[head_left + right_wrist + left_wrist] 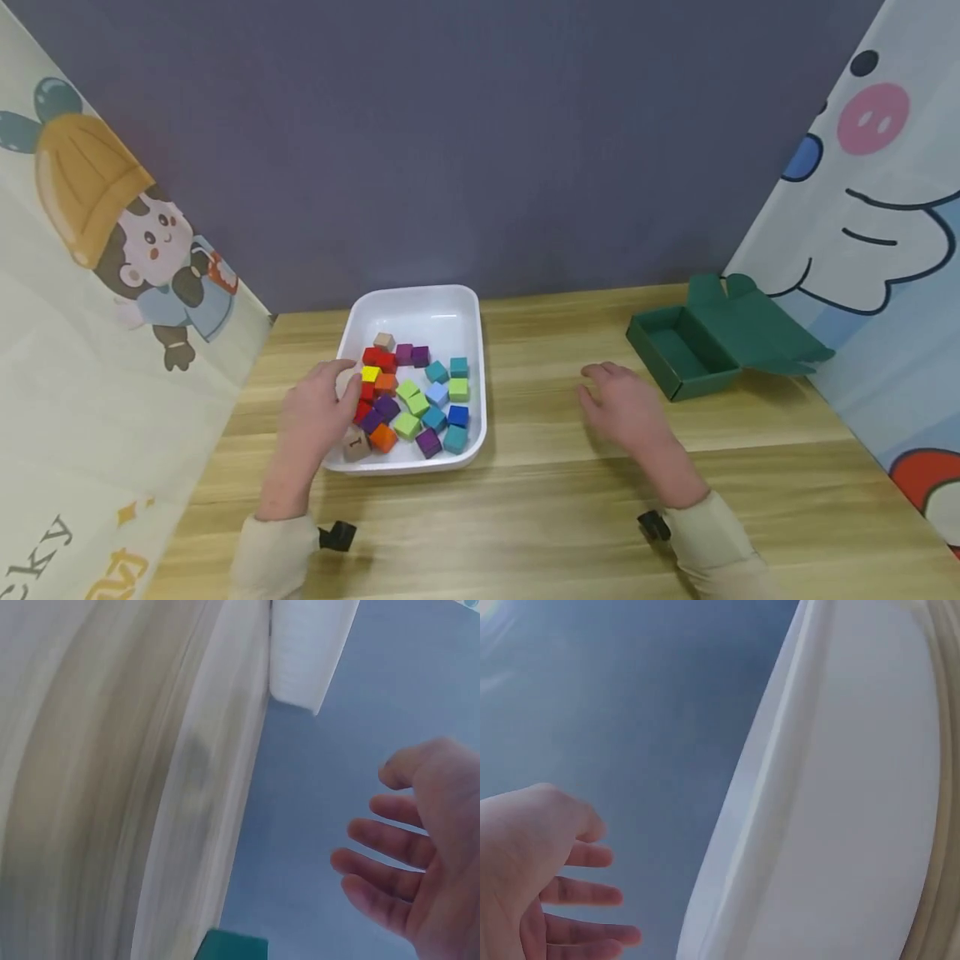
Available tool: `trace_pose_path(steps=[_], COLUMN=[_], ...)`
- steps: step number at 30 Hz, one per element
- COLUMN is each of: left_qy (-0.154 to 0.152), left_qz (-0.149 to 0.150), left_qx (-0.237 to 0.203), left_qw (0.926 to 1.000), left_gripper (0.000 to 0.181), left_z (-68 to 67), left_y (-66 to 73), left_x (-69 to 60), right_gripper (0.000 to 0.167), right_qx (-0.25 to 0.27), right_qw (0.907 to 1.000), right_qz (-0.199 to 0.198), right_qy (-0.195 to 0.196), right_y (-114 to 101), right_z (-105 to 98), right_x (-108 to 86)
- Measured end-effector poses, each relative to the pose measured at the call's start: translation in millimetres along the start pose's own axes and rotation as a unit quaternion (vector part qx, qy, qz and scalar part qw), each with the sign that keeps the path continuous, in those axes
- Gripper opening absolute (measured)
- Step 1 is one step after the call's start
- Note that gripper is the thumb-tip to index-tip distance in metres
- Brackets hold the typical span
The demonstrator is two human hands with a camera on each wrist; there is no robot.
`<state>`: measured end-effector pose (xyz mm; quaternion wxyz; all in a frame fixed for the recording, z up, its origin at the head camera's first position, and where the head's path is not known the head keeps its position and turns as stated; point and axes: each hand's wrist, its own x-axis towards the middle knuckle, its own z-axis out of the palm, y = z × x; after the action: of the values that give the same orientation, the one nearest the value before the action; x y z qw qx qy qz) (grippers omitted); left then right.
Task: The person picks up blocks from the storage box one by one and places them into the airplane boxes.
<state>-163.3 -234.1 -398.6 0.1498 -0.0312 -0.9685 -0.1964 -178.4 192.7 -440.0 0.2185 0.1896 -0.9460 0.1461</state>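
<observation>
Behind everything stands a dark grey wall, and against it runs the wood-grained surface. On its left part sits the white tray, its raised sides presumably there to keep the loose pieces together. Well apart, to the right, stands the green box, its lid folded back, which leaves the interior accessible. Tray and box seem set so that each lies within easy reach of one hand. The left hand hovers by the tray's left rim, fingers extended and slightly spread, thumb apart, nothing between them. The right hand hangs over the surface just beside the box, fingers gently bent, thumb apart, also holding nothing. Smallest are the coloured cubes, gathered loosely in the tray's middle and nearer part, perhaps simply tipped in, since they follow no clear colour order.
</observation>
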Motion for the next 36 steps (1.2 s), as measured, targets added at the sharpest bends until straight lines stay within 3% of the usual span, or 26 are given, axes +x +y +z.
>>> trace_pose_path(steps=[4, 9, 13, 17, 22, 26, 36], left_qy=[-0.008, -0.056, -0.12, -0.159, -0.166, -0.166, -0.135], left_qz=[-0.024, -0.056, -0.085, -0.096, -0.08, -0.073, -0.083], left_qx=[-0.005, -0.013, -0.031, -0.089, -0.168, -0.212, -0.252], left_qw=[0.9997, 0.9968, 0.9887, 0.9786, 0.9684, 0.9602, 0.9546], left_gripper=[0.041, 0.05, 0.06, 0.064, 0.058, 0.052, 0.045], left_z=[-4.6, -1.4, 6.3, 14.7, 25.2, 34.3, 44.1], left_y=[-29.6, -57.2, -72.3, -80.6, -85.9, -90.8, -87.8], left_x=[7.5, 16.6, 21.2, 23.7, 26.1, 25.7, 24.1], right_gripper=[0.02, 0.021, 0.021, 0.022, 0.023, 0.021, 0.021], right_qx=[-0.033, -0.054, -0.066, -0.074, -0.065, -0.06, -0.033], right_qw=[0.9992, 0.9985, 0.9976, 0.9957, 0.9918, 0.9907, 0.9927], right_qz=[-0.011, -0.003, 0.019, 0.055, 0.102, 0.111, 0.11], right_qy=[0.018, 0.004, -0.01, -0.01, -0.041, -0.051, -0.038], right_y=[22, 48, 65, 81, 96, 102, 98], right_z=[-8, -18, -21, -21, -18, -15, -14], right_x=[-2.7, -3.6, -6.4, -9.7, -13.8, -15.4, -8.8])
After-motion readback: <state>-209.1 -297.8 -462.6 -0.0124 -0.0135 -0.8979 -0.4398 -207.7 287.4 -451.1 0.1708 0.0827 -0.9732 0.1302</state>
